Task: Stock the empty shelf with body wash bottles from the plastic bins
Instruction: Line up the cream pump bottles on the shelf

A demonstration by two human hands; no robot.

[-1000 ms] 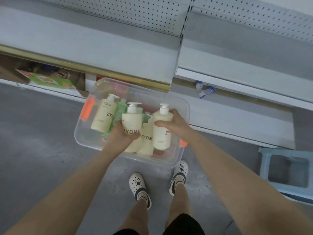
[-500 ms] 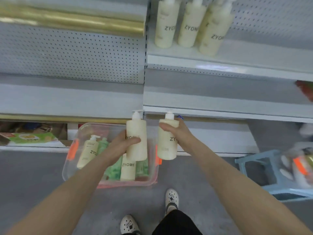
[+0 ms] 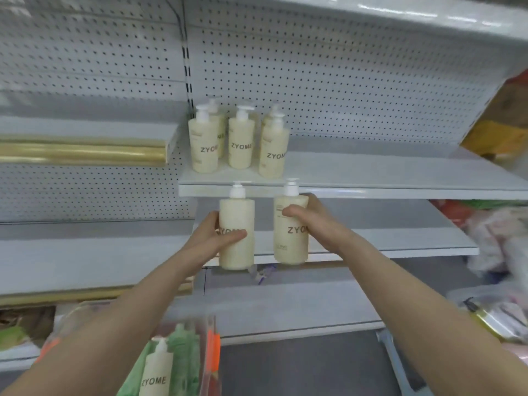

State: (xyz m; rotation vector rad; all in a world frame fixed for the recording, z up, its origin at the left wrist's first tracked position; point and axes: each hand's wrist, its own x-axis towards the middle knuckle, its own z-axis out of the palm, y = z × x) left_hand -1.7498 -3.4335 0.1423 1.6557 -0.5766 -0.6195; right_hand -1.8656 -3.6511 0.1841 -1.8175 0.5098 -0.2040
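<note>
My left hand (image 3: 213, 237) grips a cream ZYOME pump bottle (image 3: 237, 252) upright. My right hand (image 3: 317, 221) grips a second cream pump bottle (image 3: 290, 247) beside it. Both bottles hang just below the front edge of the white shelf (image 3: 371, 192). On that shelf's left end stand several cream ZYOME bottles (image 3: 241, 145) in a cluster. Low in the view is the clear plastic bin (image 3: 210, 364) with orange latches; it holds a cream bottle (image 3: 157, 372) and green bottles (image 3: 183, 355).
White pegboard backs the shelves. A gold-edged shelf (image 3: 83, 151) sits to the left. Boxes (image 3: 497, 132) and bagged goods (image 3: 497, 232) crowd the right side. A lower white shelf (image 3: 400, 244) runs behind the held bottles. A pale blue stool leg (image 3: 391, 355) shows low right.
Both hands have lifted their bottles out of the bin and up to just under the stocked shelf. The view has tilted upward, so the bin has dropped to the bottom.
</note>
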